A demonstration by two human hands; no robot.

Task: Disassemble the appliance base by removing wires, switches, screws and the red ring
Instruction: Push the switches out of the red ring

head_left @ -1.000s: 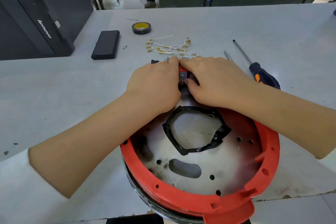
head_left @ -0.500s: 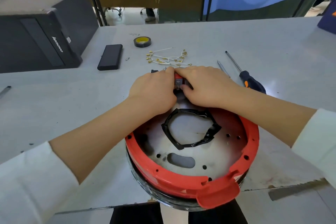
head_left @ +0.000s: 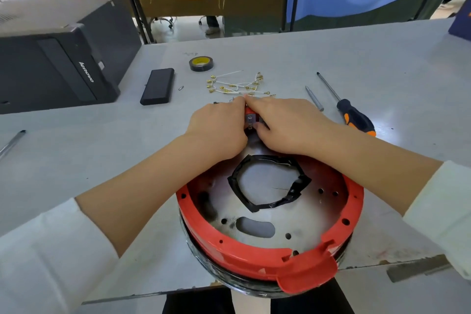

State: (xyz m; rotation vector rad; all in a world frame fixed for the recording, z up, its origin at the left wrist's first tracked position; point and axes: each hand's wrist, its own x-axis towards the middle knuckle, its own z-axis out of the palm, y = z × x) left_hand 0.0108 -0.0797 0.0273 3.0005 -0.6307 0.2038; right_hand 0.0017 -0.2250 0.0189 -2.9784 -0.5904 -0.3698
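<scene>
The round appliance base (head_left: 300, 214) lies at the table's near edge, a metal plate with holes and a black tape-lined central opening. A red ring (head_left: 244, 250) runs around its rim, with a tab at the front. At the base's far rim sits a small switch (head_left: 251, 120) with grey metal terminals and a red body. My left hand (head_left: 219, 127) and my right hand (head_left: 288, 125) both grip this switch from either side, fingertips meeting over it. White wires with brass terminals (head_left: 237, 85) lie loose on the table just beyond my hands.
A black-and-orange screwdriver (head_left: 349, 112) and a loose metal bit (head_left: 314, 98) lie to the right. A tape roll (head_left: 200, 64), a black rectangular block (head_left: 158, 86), a small screw (head_left: 181, 88) and a black computer case (head_left: 58, 58) stand at the back left. A pen-like tool (head_left: 11, 143) lies far left.
The camera has pulled back and tilted up, showing more of the table and curtains. Both hands stay clasped on the switch at the base's far rim.
</scene>
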